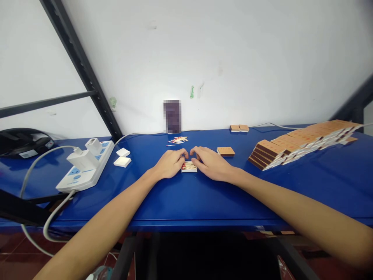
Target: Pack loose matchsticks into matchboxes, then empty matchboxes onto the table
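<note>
Between our left hand [169,163] and right hand [212,163] sits a white tray [189,170] of matches [190,166], on the blue table [175,202]. Fingers on both hands curl in at its ends; we can't tell if they grip it. Just beyond our fingertips: loose match pile [178,140]. Right of our right fingers: lone matchbox [225,151], then matchbox stack [269,147]. Well left of our left fingers: power strip [96,174].
</note>
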### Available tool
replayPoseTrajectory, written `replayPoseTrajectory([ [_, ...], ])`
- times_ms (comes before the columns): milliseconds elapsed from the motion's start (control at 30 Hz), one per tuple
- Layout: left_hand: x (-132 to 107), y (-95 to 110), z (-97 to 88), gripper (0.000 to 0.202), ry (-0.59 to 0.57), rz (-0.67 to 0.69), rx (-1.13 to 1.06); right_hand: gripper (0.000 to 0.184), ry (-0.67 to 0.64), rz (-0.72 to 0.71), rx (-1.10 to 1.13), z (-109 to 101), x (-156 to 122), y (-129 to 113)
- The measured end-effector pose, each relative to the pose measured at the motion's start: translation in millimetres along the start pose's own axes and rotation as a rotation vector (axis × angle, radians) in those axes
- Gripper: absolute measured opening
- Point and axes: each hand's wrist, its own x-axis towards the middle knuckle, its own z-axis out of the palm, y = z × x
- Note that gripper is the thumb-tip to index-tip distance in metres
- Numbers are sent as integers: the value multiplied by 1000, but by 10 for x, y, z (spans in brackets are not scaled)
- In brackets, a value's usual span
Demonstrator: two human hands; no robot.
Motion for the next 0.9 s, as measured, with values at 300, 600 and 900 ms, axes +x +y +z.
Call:
replayPoseTrajectory([
  [300,-59,-47,-87,25,-71,97,-41,23,4,3,44,-34,-33,111],
  [600,-33,-39,-46,20,-80,144,-126,22,0,-15,55,15,1,64],
  [900,-61,-10,-86,24,-94,131,-110,18,0,-64,83,-19,-5,40],
])
